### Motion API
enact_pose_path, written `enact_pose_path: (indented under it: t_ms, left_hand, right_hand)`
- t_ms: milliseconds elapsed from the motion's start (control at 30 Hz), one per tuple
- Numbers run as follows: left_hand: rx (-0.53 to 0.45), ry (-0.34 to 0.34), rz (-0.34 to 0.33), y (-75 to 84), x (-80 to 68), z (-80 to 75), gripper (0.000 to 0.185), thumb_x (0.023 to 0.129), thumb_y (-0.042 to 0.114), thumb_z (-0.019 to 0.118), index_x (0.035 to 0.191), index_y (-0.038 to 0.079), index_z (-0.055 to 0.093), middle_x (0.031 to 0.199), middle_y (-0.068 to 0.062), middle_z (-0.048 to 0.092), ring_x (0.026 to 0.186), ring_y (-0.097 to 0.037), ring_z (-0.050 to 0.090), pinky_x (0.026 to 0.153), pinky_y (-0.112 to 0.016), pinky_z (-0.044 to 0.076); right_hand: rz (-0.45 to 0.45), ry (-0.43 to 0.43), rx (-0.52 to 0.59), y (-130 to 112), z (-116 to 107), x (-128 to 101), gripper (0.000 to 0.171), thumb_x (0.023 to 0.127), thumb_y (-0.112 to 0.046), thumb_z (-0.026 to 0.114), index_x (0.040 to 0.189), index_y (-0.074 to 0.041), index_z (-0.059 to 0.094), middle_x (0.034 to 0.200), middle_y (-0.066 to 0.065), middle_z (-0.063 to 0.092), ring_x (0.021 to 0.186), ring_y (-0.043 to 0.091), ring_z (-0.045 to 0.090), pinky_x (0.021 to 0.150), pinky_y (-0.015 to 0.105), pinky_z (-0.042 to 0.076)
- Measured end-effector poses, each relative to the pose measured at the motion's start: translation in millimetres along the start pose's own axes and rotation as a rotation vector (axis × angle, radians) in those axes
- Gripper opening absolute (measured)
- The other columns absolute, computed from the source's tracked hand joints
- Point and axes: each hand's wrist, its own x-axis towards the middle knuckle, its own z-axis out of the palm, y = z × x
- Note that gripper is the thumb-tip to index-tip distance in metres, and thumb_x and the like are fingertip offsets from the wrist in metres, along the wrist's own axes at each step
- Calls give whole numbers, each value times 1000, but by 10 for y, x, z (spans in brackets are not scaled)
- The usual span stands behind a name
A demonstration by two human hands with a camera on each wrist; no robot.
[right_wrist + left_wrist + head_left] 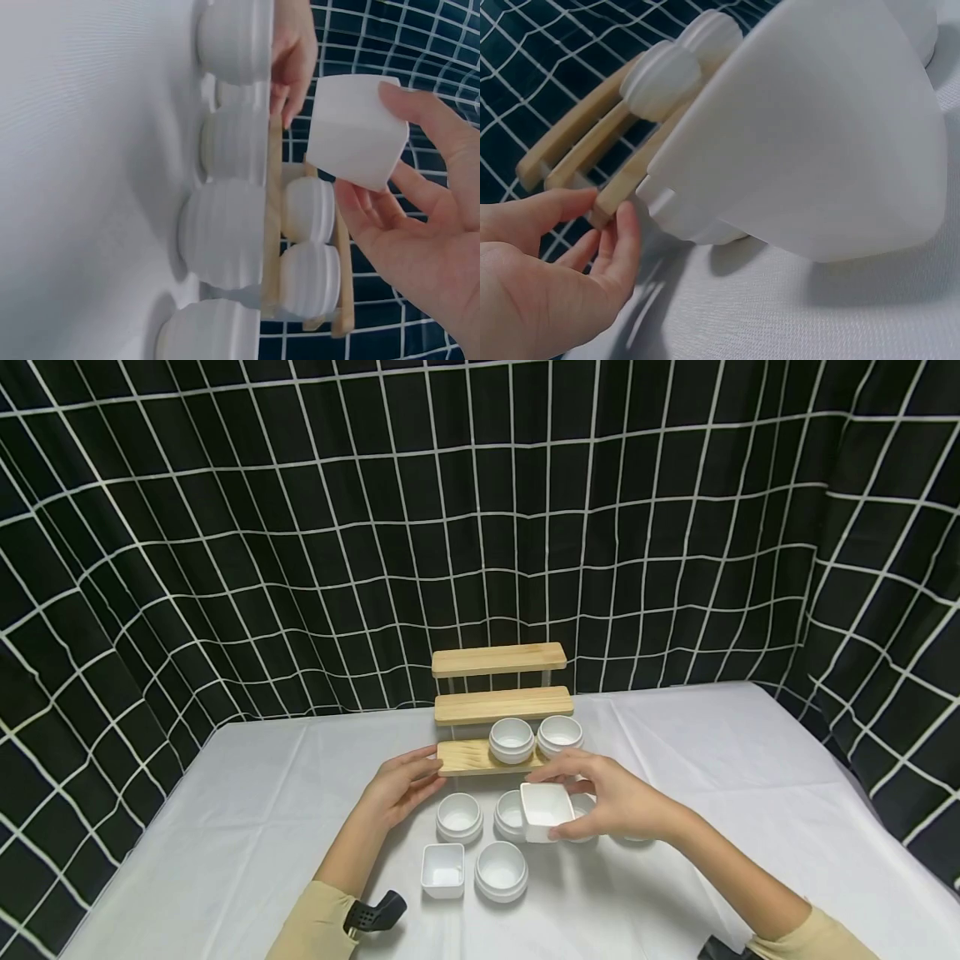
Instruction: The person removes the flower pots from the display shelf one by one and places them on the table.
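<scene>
In the head view, my right hand grips a square white bowl by its sides, lifted in front of the wooden shelf stand. That same bowl shows between thumb and fingers in the right wrist view. My left hand pinches the left end of the lowest board; in the left wrist view the thumb and fingers of this hand close around the board's tip. On the lowest board's right half stand two round white bowls, one nearer the middle and one at the right.
The middle board and top board rise behind. Before the stand, on the white cloth, are several round bowls, one at left and one nearer, plus another square bowl. A black gridded curtain hangs behind.
</scene>
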Motion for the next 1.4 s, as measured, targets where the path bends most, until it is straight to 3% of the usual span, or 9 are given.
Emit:
enact_pose_path:
  t_ms: [233, 667, 1400]
  left_hand:
    - [-2, -2, 12, 4, -5, 6, 49, 102, -10, 56, 150, -14, 47, 119, -20, 63, 92, -13, 69, 88, -22, 65]
    - [-18, 12, -10, -4, 2, 15, 49, 101, -11, 57, 149, -13, 49, 115, -18, 63, 91, -14, 69, 87, -22, 65]
    - [-24, 12, -8, -20, 18, 15, 48, 102, -10, 57, 150, -12, 48, 120, -21, 61, 92, -14, 69, 88, -22, 66]
  right_hand:
    - [-2, -5, -6, 42, 5, -82, 56, 78, -11, 93, 128, -1, 71, 126, 12, 69, 110, 6, 58, 100, 29, 62]
    - [6, -17, 41, 118, 63, -188, 58, 77, -12, 94, 128, 1, 70, 121, 11, 66, 106, 5, 57, 99, 28, 63]
    - [-17, -8, -4, 176, 128, -276, 56, 76, -16, 96, 126, -5, 73, 121, 8, 69, 108, 2, 58, 94, 28, 65]
